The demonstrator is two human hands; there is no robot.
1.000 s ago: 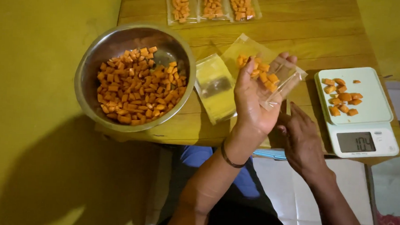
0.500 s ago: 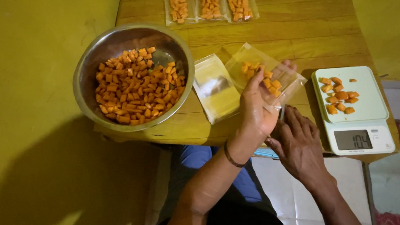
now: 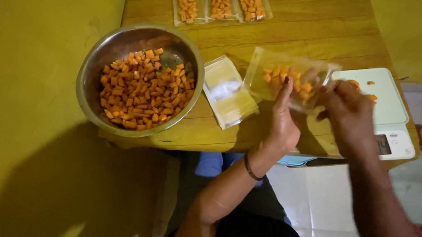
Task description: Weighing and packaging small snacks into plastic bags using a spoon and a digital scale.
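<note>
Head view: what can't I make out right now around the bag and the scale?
- Scale: the right hand covers most of the orange pieces on its platform and part of the display.
- Right hand: motion-blurred, so its grip on the clear bag is unclear.
- Left hand: only its back shows; the fingertips behind the bag are hidden.
- Three filled bags: cut off by the top edge.

Home kitchen — wooden table (image 3: 281, 29), steel bowl (image 3: 104, 57), kitchen scale (image 3: 391, 107).
</note>
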